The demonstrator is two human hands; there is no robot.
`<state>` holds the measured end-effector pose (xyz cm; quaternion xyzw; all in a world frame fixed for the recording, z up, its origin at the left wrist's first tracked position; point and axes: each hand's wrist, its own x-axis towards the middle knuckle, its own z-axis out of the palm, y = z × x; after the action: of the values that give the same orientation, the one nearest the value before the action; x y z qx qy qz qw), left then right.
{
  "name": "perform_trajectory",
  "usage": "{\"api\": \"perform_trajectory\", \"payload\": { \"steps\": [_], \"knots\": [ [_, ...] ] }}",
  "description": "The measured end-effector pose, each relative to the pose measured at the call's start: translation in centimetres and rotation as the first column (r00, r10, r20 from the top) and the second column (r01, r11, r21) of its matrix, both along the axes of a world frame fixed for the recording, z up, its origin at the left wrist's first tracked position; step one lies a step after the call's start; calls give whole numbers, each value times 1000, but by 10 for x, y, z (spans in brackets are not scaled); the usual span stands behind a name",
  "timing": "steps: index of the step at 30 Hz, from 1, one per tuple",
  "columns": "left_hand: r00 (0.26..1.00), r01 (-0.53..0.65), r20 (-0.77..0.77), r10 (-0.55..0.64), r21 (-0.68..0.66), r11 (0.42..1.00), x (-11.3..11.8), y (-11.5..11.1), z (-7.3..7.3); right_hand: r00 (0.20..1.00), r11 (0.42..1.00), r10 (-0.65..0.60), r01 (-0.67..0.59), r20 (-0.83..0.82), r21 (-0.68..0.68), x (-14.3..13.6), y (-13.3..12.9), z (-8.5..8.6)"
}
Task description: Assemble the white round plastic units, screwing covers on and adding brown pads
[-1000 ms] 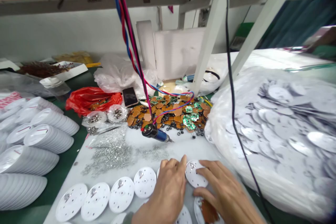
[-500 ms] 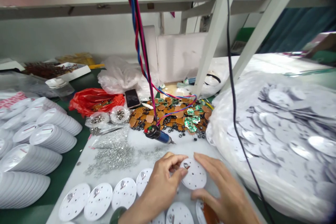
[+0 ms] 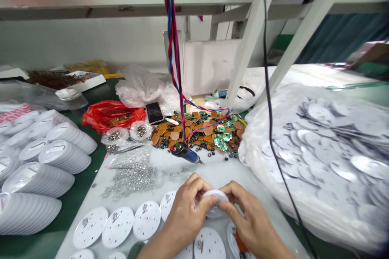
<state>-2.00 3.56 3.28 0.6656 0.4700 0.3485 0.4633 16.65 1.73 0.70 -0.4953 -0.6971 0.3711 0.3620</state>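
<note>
A round white plastic disc [image 3: 216, 209] is held tilted between my two hands, above the front of the work surface. My left hand [image 3: 190, 206] grips its left edge with thumb and fingers. On the other side my right hand [image 3: 247, 212] pinches the disc's right edge, its thumb near the left thumb. Part of the disc is hidden by the fingers. Below lie more white discs with small holes and metal pieces, such as one disc [image 3: 209, 243] under my hands and another [image 3: 147, 220] to the left. A disc with a brown board [image 3: 240, 243] is partly covered by my right hand.
An electric screwdriver [image 3: 186, 153] hangs on twisted wires beyond my hands. Behind it are piled brown circuit boards [image 3: 174, 135]; small screws [image 3: 133, 176] are scattered left. Stacked white cups or discs [image 3: 35, 182] stand far left. A plastic bag of discs [image 3: 306, 170] fills the right.
My right hand has closed onto the disc's right edge, where it was spread beside it before. The disc has tipped, so its holed face shows less. The view has shifted slightly.
</note>
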Motion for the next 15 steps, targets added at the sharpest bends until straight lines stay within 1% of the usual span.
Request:
{"api": "perform_trajectory", "payload": {
  "steps": [3,5,7,11,15],
  "knots": [
    [1000,17,13,-17,-45,999,-4,2,-2,991,989,-1,-19,-135,-147,-2,4,0],
    [1000,-7,25,9,-81,997,-6,2,-3,974,962,25,-85,-224,-259,-1,7,4],
    [999,-11,51,18,-123,992,-6,0,-4,960,940,23,-116,-280,-321,0,8,9],
    [996,12,92,10,-228,974,-5,-6,-6,959,934,-57,-47,-278,-355,3,7,14],
    [993,-63,82,87,-256,965,-1,-12,-6,940,927,-22,-108,-340,-360,-1,2,6]
  ]
}}
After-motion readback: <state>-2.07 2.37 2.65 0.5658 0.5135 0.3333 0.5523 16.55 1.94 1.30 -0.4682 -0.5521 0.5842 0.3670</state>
